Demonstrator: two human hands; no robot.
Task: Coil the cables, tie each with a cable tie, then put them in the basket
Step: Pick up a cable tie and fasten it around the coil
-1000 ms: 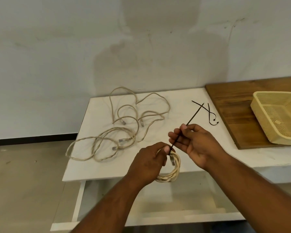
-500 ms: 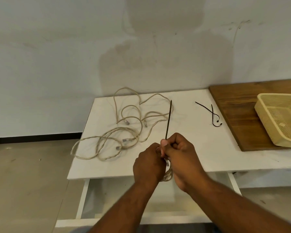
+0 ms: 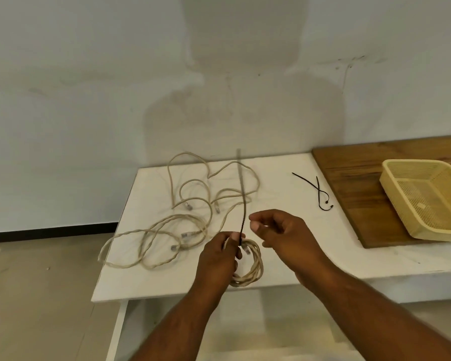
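Note:
My left hand (image 3: 218,259) grips a coiled beige cable (image 3: 253,269) above the table's front edge. A black cable tie (image 3: 242,194) sits on the coil under my left thumb, and its long tail sticks straight up. My right hand (image 3: 281,230) hovers just right of the tie with fingers loosely curled and nothing in them. Loose beige cables (image 3: 193,204) with clear plugs sprawl across the left of the white table (image 3: 284,188). Two more black cable ties (image 3: 317,188) lie crossed near the wooden board. The yellow mesh basket (image 3: 391,188) stands on the board at the right.
A brown wooden board (image 3: 354,183) covers the table's right end under the basket. A pale wall runs close behind the table. Grey floor lies off the table's left edge, and a white lower shelf (image 3: 297,334) shows beneath the tabletop.
My right hand has let go of the cable tie and pulled back to the right. The tie's tail now stands upright from the coil, which shows again beside my left hand.

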